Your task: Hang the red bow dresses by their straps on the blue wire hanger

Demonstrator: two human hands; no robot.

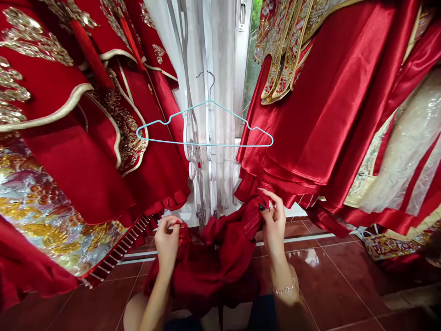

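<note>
Both my hands hold a crumpled dark red cloth garment [217,266] low in front of me. My left hand [167,243] pinches its upper edge with the fingertips. My right hand [274,225] grips a folded edge or seam of the same cloth, and a thin bracelet [284,289] circles that wrist. Above and between my hands, a light blue wire coat hanger [206,145] hangs by its hook with nothing on it. The garment's lower part drops out of sight towards my lap.
Red satin garments [310,115] hang close on the right, and red robes with gold embroidery [79,156] hang on the left. Behind the hanger are a white curtain [223,92] and white metal scrollwork [195,170]. Below lies a glossy red tile floor [327,280].
</note>
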